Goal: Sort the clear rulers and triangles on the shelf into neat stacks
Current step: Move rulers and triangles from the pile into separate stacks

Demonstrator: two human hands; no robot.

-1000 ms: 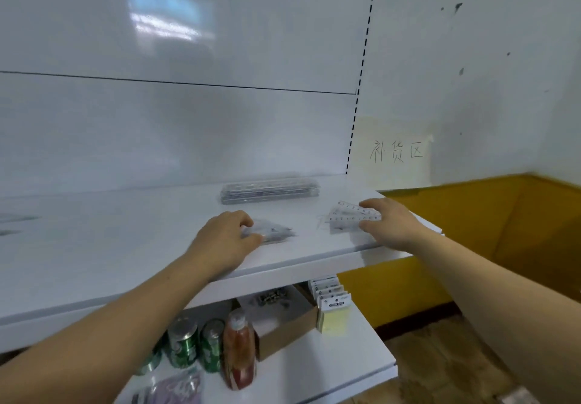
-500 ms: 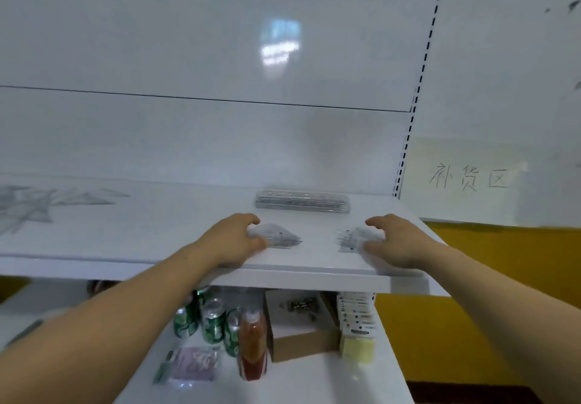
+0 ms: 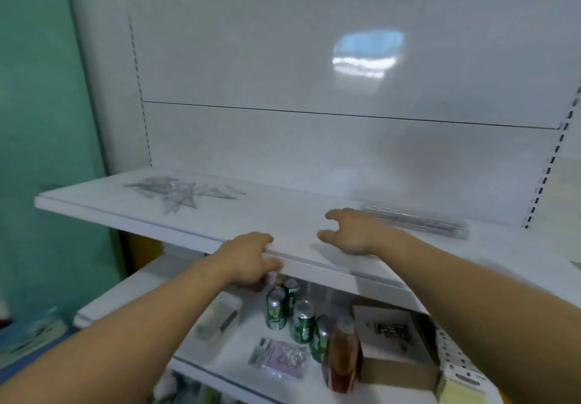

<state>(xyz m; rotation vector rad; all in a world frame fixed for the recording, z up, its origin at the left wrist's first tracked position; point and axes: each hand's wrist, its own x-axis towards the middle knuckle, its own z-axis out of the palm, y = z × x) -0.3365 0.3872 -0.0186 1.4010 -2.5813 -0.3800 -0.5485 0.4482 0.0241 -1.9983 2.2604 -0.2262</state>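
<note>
Your left hand [image 3: 251,256] sits at the front lip of the white metal shelf [image 3: 292,215], fingers curled over the edge. It's too blurry to tell if they're pinching anything. Your right hand [image 3: 352,234] is over the shelf top with fingers spread, holding nothing. The messy pile of clear plastic triangles [image 3: 179,193] is way off left, and the stack of clear plastic rulers [image 3: 415,219] lies just behind your right hand.

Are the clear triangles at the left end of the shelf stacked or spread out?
Spread out: the clear triangles lie fanned at crossing angles, corners pointing different ways.
</note>
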